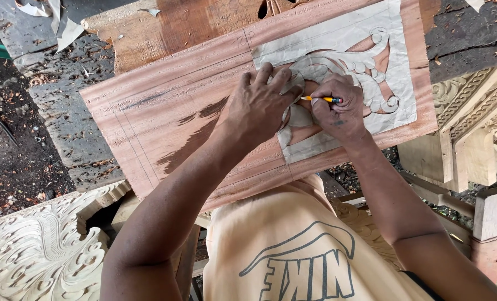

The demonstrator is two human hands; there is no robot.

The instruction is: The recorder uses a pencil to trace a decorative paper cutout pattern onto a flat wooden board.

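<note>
**Tracing a paper template on a wooden board**

We see a rough dark workbench (53, 106) carrying a long reddish wooden board (170, 111), which lies at a slant from near left to far right. A second, darker plank (170, 28) lies just beyond the board's far edge. To the near left we see a pale carved panel (36, 251) with scroll relief, and to the right a pale carved frame (471, 117).

On the right half of the board lies a paper template (393, 72), cut out in a scrolled leaf shape so that the red wood shows through the openings.

Our left hand (262, 106) rests on the template with its fingers spread, pressing the paper flat against the board. Our right hand (340, 108) sits just beside it, touching the template, with its fingers closed in a pinch around a yellow pencil (322, 99). The pencil lies nearly level, its tip pointing left toward the left hand's fingertips.
</note>
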